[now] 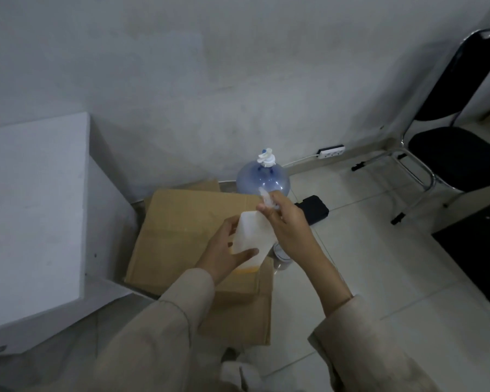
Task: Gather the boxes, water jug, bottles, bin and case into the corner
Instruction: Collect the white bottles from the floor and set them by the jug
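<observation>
A white translucent spray bottle (252,236) is held over the cardboard boxes (190,233). My left hand (224,250) grips its body from the left. Its spray head is gripped at the top by my right hand (286,222). Behind the boxes, against the wall, stands a blue water jug (262,179) with a white pump cap. A black case (313,212) lies on the floor to the right of the jug. Below my right wrist a clear bottle (280,257) stands on the floor, partly hidden.
A white cabinet (37,210) fills the left side, next to the boxes. A black chair with a metal frame (453,154) stands at the right by the wall. A power strip (331,152) lies along the skirting. A dark flat object (475,250) lies on the tiles at right.
</observation>
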`<state>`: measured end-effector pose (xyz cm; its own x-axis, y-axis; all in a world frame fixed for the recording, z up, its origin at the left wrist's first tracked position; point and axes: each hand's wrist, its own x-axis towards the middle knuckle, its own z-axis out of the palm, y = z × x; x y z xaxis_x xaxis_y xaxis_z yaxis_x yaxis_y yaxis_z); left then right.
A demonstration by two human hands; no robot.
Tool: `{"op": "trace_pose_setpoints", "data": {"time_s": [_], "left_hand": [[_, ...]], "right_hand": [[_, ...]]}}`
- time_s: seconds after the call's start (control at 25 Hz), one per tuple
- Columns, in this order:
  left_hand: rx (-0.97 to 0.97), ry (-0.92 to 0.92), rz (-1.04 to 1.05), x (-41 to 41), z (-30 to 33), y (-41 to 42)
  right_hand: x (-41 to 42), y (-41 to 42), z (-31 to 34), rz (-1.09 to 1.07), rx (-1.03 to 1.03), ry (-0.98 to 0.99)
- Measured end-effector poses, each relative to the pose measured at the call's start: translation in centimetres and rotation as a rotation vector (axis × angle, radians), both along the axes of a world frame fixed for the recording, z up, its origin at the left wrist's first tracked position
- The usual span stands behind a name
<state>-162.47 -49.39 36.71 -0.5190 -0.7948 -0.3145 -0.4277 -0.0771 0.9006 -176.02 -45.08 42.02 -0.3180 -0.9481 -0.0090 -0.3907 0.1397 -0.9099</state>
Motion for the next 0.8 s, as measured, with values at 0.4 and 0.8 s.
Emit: {"op": "trace_pose_setpoints", "data": {"time_s": [0.4,0.8], "left_hand": [[0.024,-0.104,0.097,-9.4,-3.1,-8.2],[0.238,0.067,0.497,-25.1,-7.8,-12.5]], "right_hand": [[-11.0,-10.4,-2.5,-0.043,-0.032,-0.117],[-25.5,-18.4,-9.3,0.336,0.216,-0.041]]}}
